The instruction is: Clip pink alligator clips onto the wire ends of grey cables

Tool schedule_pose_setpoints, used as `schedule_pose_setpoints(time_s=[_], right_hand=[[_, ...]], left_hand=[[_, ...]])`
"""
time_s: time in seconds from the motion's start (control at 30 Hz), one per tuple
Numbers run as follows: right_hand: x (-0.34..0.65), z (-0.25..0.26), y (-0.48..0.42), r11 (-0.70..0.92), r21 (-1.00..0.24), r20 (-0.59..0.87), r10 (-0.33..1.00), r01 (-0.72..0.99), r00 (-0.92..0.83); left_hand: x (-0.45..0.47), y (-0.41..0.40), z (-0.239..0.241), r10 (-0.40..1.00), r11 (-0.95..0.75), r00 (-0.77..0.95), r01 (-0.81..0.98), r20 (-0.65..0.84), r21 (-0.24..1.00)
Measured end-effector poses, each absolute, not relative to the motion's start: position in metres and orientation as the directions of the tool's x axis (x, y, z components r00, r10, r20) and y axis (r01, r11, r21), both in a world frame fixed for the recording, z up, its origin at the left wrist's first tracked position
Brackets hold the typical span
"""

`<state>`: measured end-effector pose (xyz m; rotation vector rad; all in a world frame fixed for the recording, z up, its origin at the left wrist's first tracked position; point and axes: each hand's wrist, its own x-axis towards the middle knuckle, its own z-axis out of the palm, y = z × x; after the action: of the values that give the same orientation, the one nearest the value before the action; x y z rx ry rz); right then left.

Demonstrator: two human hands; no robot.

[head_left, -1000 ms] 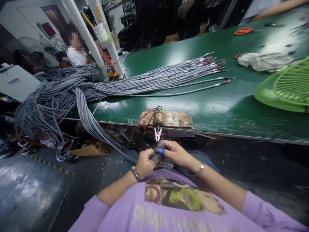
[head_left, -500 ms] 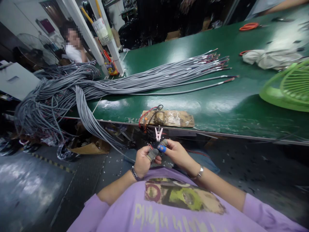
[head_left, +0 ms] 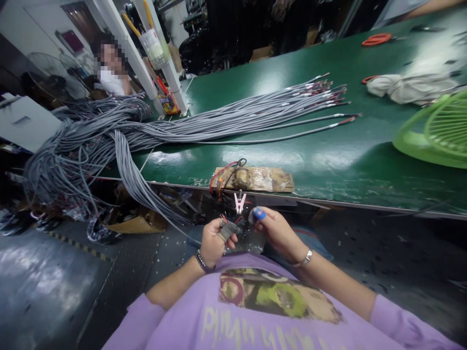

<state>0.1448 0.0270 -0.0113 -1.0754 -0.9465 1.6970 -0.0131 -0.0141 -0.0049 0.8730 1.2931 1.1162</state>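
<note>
My left hand (head_left: 215,240) is closed round the end of a grey cable (head_left: 171,221) just below the table edge, with short red and black wires (head_left: 226,218) sticking out above a grey finger cot. My right hand (head_left: 275,228) sits close beside it, fingers pinched, a blue finger cot on one fingertip; whether it holds a wire is too small to tell. A pink clip (head_left: 239,201) hangs from the table edge right above both hands. The cable runs left toward a big grey bundle (head_left: 91,141).
On the green table (head_left: 328,160) lie a long bundle of grey cables with stripped ends (head_left: 262,114), a taped wooden block with wires (head_left: 251,179), a green fan (head_left: 434,131), a white cloth (head_left: 404,90) and orange scissors (head_left: 375,39). Another person (head_left: 111,68) sits at far left.
My hands have drawn apart. The right hand moved right and a little up, the left hand dropped slightly, and the wire ends now show between them.
</note>
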Motion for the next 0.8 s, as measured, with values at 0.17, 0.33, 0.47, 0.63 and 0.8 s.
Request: schedule_pose_setpoints(time_s=[0.17,0.33,0.47,0.63,0.8], right_hand=[[0.138,-0.001,0.042,-0.445,-0.813,-0.333,0.885,-0.376,-0.327],[0.126,0.001,0.055,-0.506,-0.749,-0.292,0.832,-0.428,-0.472],[0.119,-0.006,0.059,-0.534,-0.712,-0.290,0.815,-0.456,-0.501],[0.114,-0.013,0.060,-0.588,-0.660,-0.308,0.779,-0.467,-0.545],[0.111,-0.013,0.061,-0.560,-0.675,-0.324,0.810,-0.481,-0.489]], left_hand=[[-0.014,-0.008,0.000,0.957,0.285,0.095,-0.112,-0.275,0.952],[-0.009,0.002,0.005,0.948,0.303,0.145,-0.144,-0.283,0.942],[-0.006,0.006,0.006,0.943,0.323,0.138,-0.162,-0.303,0.932],[-0.004,0.005,0.002,0.938,0.337,0.141,-0.174,-0.315,0.925],[-0.002,0.004,0.000,0.929,0.359,0.156,-0.170,-0.335,0.918]])
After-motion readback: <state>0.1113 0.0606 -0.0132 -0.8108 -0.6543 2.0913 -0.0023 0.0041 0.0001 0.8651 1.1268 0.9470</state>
